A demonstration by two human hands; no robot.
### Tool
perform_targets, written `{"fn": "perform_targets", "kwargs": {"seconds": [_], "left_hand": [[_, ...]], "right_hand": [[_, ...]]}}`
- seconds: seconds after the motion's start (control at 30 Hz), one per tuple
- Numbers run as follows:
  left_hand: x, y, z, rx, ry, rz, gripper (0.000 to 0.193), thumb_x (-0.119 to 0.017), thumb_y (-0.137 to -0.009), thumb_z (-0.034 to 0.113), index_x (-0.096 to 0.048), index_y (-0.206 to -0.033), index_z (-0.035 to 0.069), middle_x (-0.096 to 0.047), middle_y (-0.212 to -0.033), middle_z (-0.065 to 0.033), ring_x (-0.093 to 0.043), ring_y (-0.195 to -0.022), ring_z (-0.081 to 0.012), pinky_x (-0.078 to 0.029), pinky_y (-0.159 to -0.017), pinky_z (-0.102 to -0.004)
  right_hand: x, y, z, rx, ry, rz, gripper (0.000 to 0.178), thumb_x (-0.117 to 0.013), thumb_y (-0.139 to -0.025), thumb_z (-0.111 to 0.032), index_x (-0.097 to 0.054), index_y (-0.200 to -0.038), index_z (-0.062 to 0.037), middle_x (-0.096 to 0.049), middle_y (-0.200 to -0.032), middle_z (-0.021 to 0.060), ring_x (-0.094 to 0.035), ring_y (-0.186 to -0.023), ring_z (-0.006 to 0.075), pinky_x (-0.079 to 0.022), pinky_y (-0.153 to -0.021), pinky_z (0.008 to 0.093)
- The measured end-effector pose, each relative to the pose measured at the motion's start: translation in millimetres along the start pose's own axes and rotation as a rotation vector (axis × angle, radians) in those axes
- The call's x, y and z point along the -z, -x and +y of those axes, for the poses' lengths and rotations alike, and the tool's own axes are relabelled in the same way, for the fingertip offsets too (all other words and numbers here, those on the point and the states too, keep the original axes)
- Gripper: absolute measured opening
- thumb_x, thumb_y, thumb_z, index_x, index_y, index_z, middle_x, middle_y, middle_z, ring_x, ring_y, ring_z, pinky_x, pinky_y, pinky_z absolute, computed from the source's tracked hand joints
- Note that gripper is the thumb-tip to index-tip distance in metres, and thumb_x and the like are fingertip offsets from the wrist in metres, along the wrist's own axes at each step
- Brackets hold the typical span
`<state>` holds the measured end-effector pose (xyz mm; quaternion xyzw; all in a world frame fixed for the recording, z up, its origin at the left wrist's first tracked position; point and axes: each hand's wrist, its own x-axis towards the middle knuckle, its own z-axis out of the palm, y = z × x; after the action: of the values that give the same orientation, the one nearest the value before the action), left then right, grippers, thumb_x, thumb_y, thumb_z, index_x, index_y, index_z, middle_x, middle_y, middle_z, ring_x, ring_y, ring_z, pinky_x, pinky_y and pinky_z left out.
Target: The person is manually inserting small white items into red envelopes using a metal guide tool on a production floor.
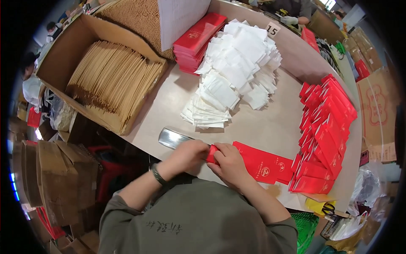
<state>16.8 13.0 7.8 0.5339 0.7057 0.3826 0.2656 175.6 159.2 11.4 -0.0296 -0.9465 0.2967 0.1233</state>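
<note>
Both my hands meet at the near edge of the table, around a small red paper packet (212, 154). My left hand (189, 155), a dark bracelet on its wrist, is closed at the packet's left end; its fingertips are partly hidden. My right hand (231, 163) grips the other side with thumb and fingers. A shiny metal strip with a rounded end (172, 138) sticks out beyond my left hand; whether it reaches into the packet is hidden. Flat red paper sleeves (264, 164) lie just right of my right hand.
White folded packets (241, 59) are heaped mid-table beside stacked red sleeves (194, 44). A cardboard box (141, 99) of thin tan strips stands left. Red packets with white edges (325, 135) pile up right. Scissors (328, 208) lie at the near right corner. A co-worker's gloved hand (289, 20) shows beyond.
</note>
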Motion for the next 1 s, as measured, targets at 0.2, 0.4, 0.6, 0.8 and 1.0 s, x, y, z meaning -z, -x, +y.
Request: {"fn": "perform_targets", "kwargs": {"seconds": [0.2,0.4,0.6,0.8,1.0], "left_hand": [[15,-12,5,0.337,-0.255,0.271,0.03,-0.078,-0.079,0.013,-0.064,-0.103,0.002,-0.065,-0.098,-0.0146,-0.065,-0.089,-0.0323,-0.054,-0.078,-0.0387],[-4,-12,25,0.11,0.27,-0.081,0.061,-0.079,-0.084,0.022,-0.052,-0.135,0.002,-0.067,-0.117,-0.0171,-0.066,-0.106,-0.0279,-0.052,-0.093,-0.0388],[19,9,-13,-0.211,-0.593,0.143,0.049,-0.088,-0.058,0.038,-0.062,-0.088,0.01,-0.056,-0.072,-0.0095,-0.058,-0.066,-0.0324,-0.047,-0.062,-0.0423],[39,9,5,0.362,-0.331,0.148,0.046,-0.085,-0.066,0.032,-0.062,-0.095,0.005,-0.066,-0.081,-0.0107,-0.065,-0.074,-0.0301,-0.053,-0.07,-0.0406],[-50,-31,-6,0.1,0.568,-0.359,0.053,-0.071,-0.079,0.024,-0.057,-0.125,0.001,-0.064,-0.107,-0.0083,-0.059,-0.098,-0.0171,-0.049,-0.088,-0.0362]], "right_hand": [[3,-1,11,-0.094,0.165,0.052,0.04,-0.078,-0.077,-0.02,-0.059,-0.105,0.0015,-0.057,-0.124,0.018,-0.054,-0.115,0.0372,-0.045,-0.097,0.0453],[-13,-3,30,0.003,0.012,0.088,0.026,-0.066,-0.077,-0.014,-0.061,-0.098,-0.0008,-0.062,-0.093,0.0186,-0.062,-0.089,0.0365,-0.05,-0.076,0.0485],[23,-8,-3,0.194,0.094,0.081,0.019,-0.069,-0.073,-0.016,-0.062,-0.087,-0.0047,-0.058,-0.086,0.0166,-0.061,-0.086,0.0359,-0.05,-0.07,0.0467],[176,28,105,-0.259,0.571,0.219,0.025,-0.073,-0.081,-0.033,-0.067,-0.072,-0.0103,-0.064,-0.081,0.0123,-0.063,-0.087,0.0323,-0.05,-0.078,0.0501],[74,42,75,0.137,0.268,-0.193,0.054,-0.083,-0.071,-0.047,-0.063,-0.091,-0.0011,-0.057,-0.124,0.0242,-0.052,-0.12,0.0453,-0.043,-0.102,0.0527]]}}
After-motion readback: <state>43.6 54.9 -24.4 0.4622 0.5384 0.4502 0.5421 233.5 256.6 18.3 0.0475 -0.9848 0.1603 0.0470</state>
